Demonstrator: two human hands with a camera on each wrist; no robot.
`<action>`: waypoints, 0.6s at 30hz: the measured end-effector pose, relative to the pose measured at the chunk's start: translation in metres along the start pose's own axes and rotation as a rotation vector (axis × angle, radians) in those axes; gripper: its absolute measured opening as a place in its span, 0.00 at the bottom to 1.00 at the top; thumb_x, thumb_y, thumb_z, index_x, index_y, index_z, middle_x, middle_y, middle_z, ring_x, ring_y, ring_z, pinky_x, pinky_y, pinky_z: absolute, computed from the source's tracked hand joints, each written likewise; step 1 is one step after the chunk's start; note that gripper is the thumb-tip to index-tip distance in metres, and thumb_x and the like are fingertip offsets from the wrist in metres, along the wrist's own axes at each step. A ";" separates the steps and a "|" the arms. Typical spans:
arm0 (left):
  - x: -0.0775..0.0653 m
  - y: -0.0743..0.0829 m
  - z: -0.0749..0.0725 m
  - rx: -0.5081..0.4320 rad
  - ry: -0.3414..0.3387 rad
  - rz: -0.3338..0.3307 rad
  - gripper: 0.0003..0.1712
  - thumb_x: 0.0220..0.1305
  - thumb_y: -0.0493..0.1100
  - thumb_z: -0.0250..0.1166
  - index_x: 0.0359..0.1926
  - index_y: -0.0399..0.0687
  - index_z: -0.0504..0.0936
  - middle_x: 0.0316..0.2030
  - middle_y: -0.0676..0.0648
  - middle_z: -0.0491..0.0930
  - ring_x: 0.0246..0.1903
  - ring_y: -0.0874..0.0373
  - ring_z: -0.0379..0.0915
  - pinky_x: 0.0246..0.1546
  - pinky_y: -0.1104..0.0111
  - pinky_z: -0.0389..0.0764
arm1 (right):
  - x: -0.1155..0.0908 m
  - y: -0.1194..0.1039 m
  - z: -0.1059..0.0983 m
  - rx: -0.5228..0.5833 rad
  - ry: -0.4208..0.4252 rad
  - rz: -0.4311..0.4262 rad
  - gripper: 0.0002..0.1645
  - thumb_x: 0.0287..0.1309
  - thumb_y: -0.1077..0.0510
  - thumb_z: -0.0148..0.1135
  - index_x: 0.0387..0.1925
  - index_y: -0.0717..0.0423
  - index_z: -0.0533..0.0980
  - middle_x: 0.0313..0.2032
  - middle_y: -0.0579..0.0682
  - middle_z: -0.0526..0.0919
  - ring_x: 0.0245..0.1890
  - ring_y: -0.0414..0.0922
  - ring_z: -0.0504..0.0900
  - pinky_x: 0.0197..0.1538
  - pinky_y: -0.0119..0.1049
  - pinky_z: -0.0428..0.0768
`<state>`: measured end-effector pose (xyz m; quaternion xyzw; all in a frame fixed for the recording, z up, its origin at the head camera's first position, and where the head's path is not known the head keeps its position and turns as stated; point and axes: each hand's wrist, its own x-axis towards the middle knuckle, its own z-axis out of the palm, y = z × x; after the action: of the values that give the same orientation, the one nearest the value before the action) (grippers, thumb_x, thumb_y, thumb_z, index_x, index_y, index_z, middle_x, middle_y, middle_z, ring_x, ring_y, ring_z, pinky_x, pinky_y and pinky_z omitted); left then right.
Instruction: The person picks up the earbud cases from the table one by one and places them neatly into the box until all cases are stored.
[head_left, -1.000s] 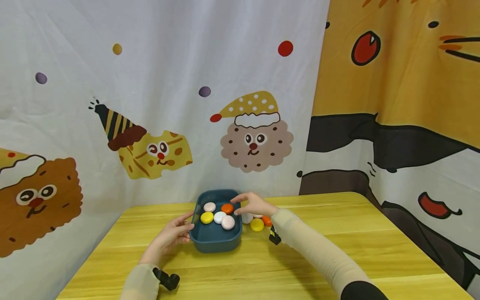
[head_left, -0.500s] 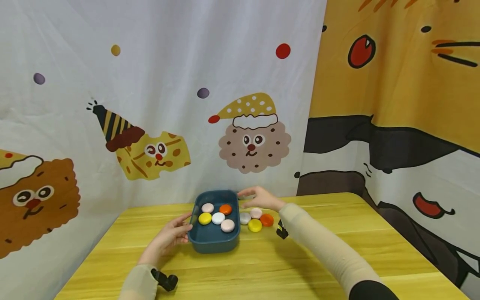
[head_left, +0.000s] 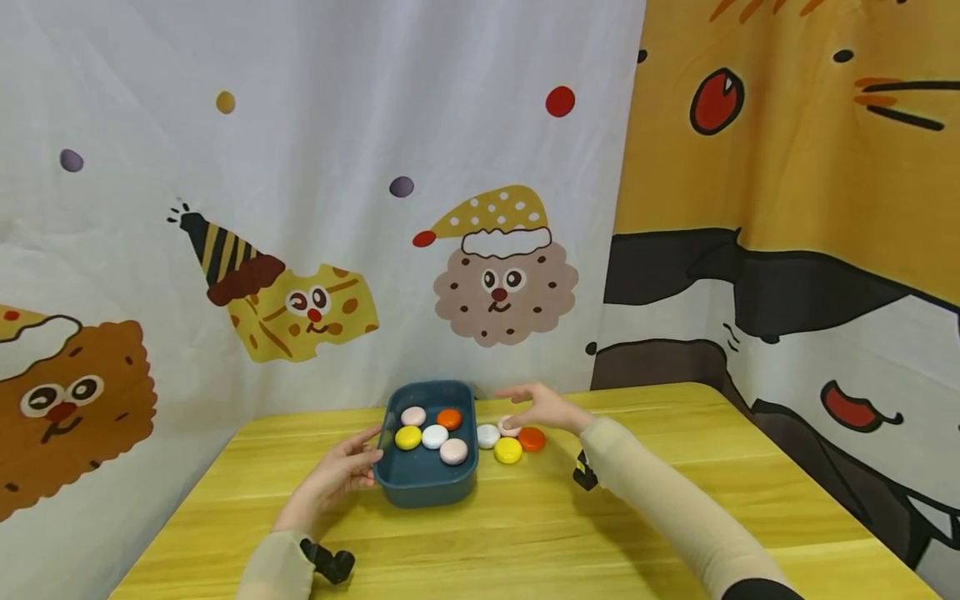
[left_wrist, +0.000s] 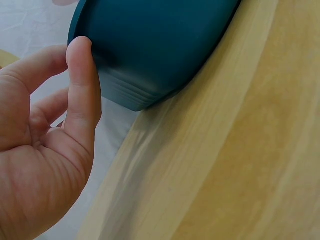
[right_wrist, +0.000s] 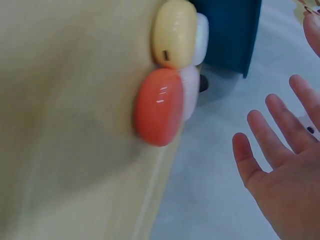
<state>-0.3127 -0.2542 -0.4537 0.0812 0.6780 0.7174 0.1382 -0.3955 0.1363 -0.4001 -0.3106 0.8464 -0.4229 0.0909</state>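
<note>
A dark blue rectangular box [head_left: 427, 492] stands on the table with several glossy rounded discs in it, among them an orange disc [head_left: 449, 418] and a yellow disc [head_left: 408, 437]. My left hand [head_left: 347, 467] holds the box's left side, thumb [left_wrist: 80, 75] at the rim in the left wrist view. Right of the box lies a small cluster: a whitish disc [head_left: 488, 436], a pale pink disc [head_left: 509, 427], a yellow disc [head_left: 507, 451] and an orange-red disc [right_wrist: 160, 107]. Above the cluster, my right hand [head_left: 551, 408] spreads its fingers, holding nothing; in the head view they partly cover the pink disc.
The yellow wood-grain table [head_left: 600, 500] ends at the back against a white printed curtain [head_left: 315, 167]. An orange, black and white printed curtain [head_left: 787, 208] borders the right side. A small dark object [right_wrist: 203, 83] shows behind the discs in the right wrist view.
My right hand has moved right, from over the box's right edge to above the loose discs, exposing more of them. My left hand stays on the box.
</note>
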 end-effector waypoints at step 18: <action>0.000 0.000 0.000 0.004 0.000 0.006 0.40 0.70 0.36 0.58 0.76 0.40 0.47 0.43 0.40 0.68 0.21 0.64 0.73 0.28 0.73 0.82 | -0.016 0.041 0.012 0.025 -0.018 0.080 0.35 0.53 0.57 0.72 0.62 0.61 0.73 0.61 0.57 0.74 0.60 0.59 0.71 0.61 0.54 0.70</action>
<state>-0.3124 -0.2539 -0.4540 0.0836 0.6792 0.7164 0.1357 -0.3961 0.1566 -0.4412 -0.2792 0.8520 -0.4266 0.1188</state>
